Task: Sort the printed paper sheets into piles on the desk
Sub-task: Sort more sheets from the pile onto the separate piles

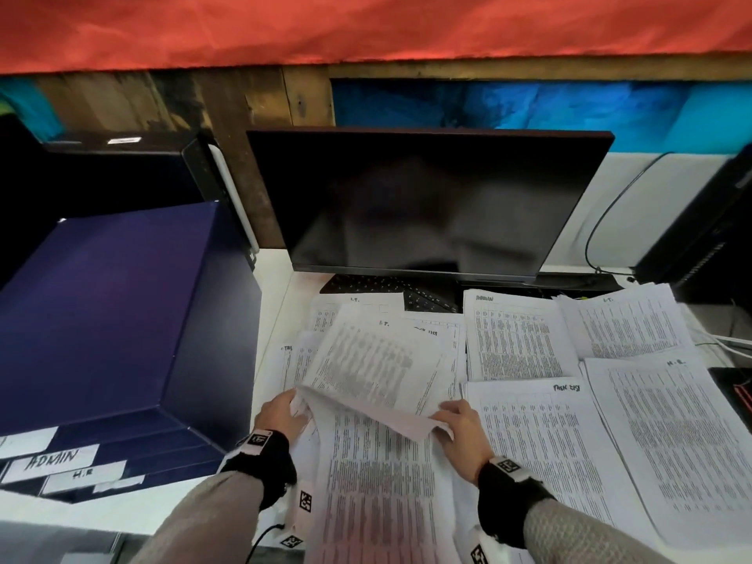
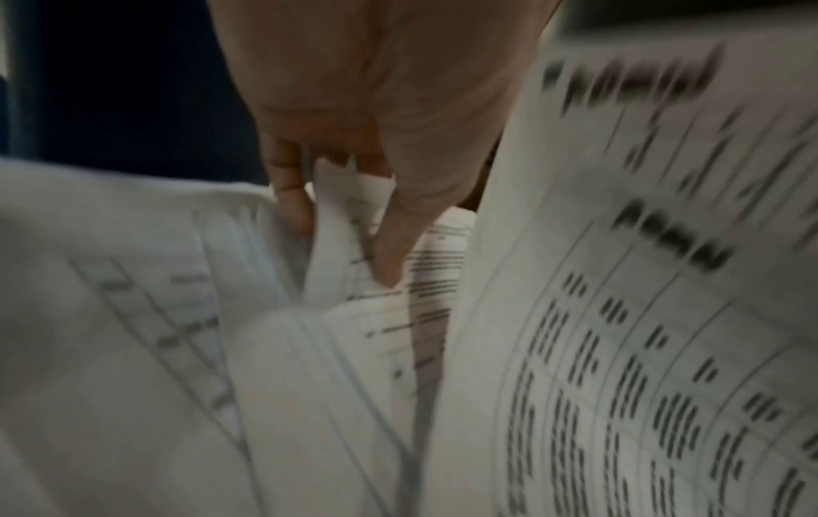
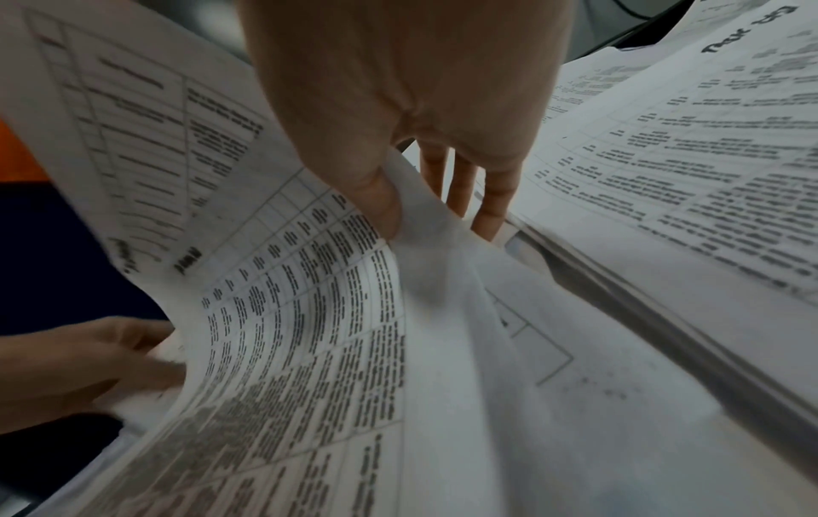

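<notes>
A printed sheet (image 1: 366,368) is lifted off the loose stack (image 1: 378,490) at the desk's front middle, bowed upward. My left hand (image 1: 295,405) pinches its near left corner, and my right hand (image 1: 443,417) pinches its near right corner. In the left wrist view, the left hand (image 2: 350,224) has thumb and fingers clamped on a curled paper corner (image 2: 332,245), beside a sheet headed ADMIN (image 2: 619,314). The right wrist view shows the right hand (image 3: 398,210) with its thumb pressing the sheet (image 3: 310,314). Sorted piles lie to the right: ADMIN (image 1: 512,339), I.T. (image 1: 626,323), TASK LIST (image 1: 541,441), H.R. (image 1: 671,433).
A dark monitor (image 1: 427,205) stands behind the papers, with a black keyboard (image 1: 386,287) partly under them. A large dark blue box (image 1: 122,319) with ADMIN and H.R. labels (image 1: 53,460) fills the left. A black computer tower (image 1: 716,221) and cables sit far right.
</notes>
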Tool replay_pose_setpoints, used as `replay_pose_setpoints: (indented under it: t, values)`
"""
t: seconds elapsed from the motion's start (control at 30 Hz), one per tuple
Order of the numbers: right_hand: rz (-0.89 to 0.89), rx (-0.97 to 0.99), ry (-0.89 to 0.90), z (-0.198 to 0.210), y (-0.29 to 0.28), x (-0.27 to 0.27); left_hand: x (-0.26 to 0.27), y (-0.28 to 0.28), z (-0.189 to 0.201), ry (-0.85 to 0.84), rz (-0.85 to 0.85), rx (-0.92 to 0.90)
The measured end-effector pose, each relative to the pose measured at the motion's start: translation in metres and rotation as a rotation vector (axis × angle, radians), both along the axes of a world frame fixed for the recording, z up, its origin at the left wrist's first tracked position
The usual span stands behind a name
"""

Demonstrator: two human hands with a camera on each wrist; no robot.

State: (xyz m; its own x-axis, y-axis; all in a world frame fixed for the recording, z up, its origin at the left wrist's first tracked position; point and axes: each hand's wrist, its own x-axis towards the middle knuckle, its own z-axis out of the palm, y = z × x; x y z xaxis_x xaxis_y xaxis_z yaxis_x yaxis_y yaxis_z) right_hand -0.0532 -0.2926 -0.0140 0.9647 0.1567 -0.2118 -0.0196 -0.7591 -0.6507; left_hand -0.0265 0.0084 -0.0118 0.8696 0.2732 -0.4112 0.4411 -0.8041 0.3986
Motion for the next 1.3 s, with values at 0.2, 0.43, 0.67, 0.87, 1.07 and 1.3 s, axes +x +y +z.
replay_pose_setpoints:
  t: [0.2,0.43,0.67,0.87,1.07,1.3]
  values:
    - [-0.057,0.012,0.045,0.001,-0.006,0.013,-0.014,0.019,0.013,0.259,-0.170,0.244]
    - [-0.140,0.128,0.150,0.002,-0.003,0.014,-0.020,0.005,0.017,0.300,-0.186,0.351]
    - [-0.352,0.846,0.248,0.067,-0.001,0.036,0.004,-0.031,0.066,-0.201,0.247,-0.851]
    - [-0.303,1.180,0.129,0.140,0.011,0.057,0.017,-0.071,0.124,-0.736,0.176,-0.801]
    - [-0.326,1.012,0.044,0.126,0.026,0.056,0.003,-0.085,0.106,-0.789,0.257,-0.702]
    - [-0.464,1.079,0.121,0.109,0.038,0.064,0.006,-0.082,0.088,-0.697,0.270,-0.710]
